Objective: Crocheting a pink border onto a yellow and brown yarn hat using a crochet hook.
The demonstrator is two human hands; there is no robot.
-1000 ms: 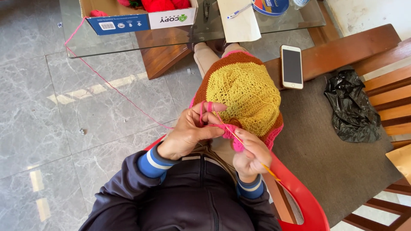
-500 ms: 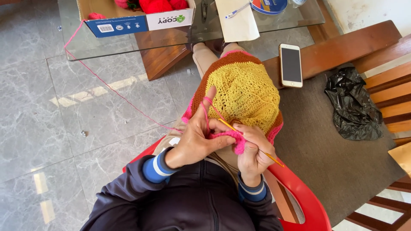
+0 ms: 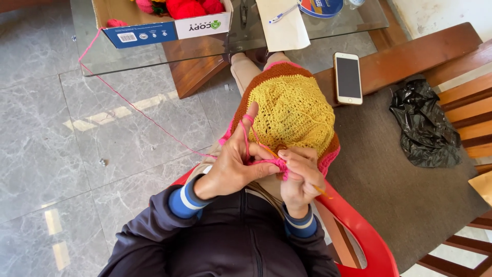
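On the person's lap, at 12 o'clock from both hands, lies the crocheted piece. The left hand has risen, fingers tensioning pink yarn; the right hand pinches the hook, mid-stitch.

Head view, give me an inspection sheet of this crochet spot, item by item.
Surface: grey marble floor tiles; glass tabletop.
Job's things: yellow, brown and pink crochet piece on the lap; pink yarn strand running to the cardboard box; crochet hook.
Clutter: white phone, crumpled black plastic bag, blue pen.
Grippers: left hand tensions yarn; right hand holds hook.
Cables: nothing seen.
Surroundings: red plastic chair.
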